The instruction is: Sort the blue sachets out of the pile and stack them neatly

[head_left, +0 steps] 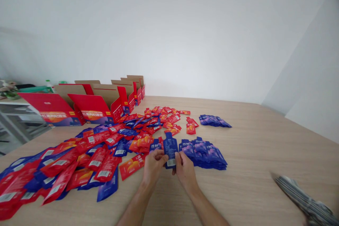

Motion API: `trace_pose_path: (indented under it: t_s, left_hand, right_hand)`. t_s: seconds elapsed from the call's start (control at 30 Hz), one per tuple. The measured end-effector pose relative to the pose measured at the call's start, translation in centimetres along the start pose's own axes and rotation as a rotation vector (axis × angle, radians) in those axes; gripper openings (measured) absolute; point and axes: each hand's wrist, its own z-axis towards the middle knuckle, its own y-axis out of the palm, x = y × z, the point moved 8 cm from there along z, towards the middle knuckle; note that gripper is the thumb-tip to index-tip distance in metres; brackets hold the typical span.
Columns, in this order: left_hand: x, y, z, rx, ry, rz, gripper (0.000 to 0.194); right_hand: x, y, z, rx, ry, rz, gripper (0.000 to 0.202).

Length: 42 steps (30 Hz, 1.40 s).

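Observation:
A blue pouch (171, 150) with a barcode on its lower part is held upright between my two hands. My left hand (153, 165) pinches its left edge, and another blue pouch (155, 145) shows just behind those fingers. On the right edge of the held pouch, my right hand (184, 169) has its thumb and fingers closed. Just right of my hands lies an overlapping stack of blue pouches (209, 155). A red pouch (131, 166) lies left of my left hand, at the edge of a mixed red and blue pile (97, 155).
Open red boxes (92, 107) stand in rows at the back left. Farther back are a smaller blue stack (214, 120) and a few red pouches (191, 126). A striped, blurred item (304, 197) is at the lower right of the wooden table (254, 162).

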Motion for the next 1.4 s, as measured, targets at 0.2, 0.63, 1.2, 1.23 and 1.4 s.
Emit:
trace_pose_path:
  t_s: [0.2,0.63,1.2,1.23,1.4]
  left_hand:
    - [0.0,-0.8,0.2,0.095,0.07,0.147,0.036]
    - [1.9,3.5,0.6,0.092,0.184,0.294,0.026]
    - [1.3,10.3,3.1,-0.133,0.204,0.359,0.039]
    - [1.1,10.6,3.0,-0.165,0.224,0.388,0.046]
    - [0.4,11.9,2.7,-0.296,0.289,0.407,0.062]
  right_hand:
    - [-0.2,-0.1,-0.1,0.021,-0.023,-0.101,0.033]
    - [-4.1,-1.8,-2.4,0.021,-0.453,-0.389,0.051]
    - [3.6,-13.4,4.3,0.171,-0.106,-0.962,0.028]
    - [3.9,-13.3,4.4,0.186,-0.113,-0.961,0.027]
    - [4.9,-13.6,4.5,0.302,-0.154,-0.899,0.019]
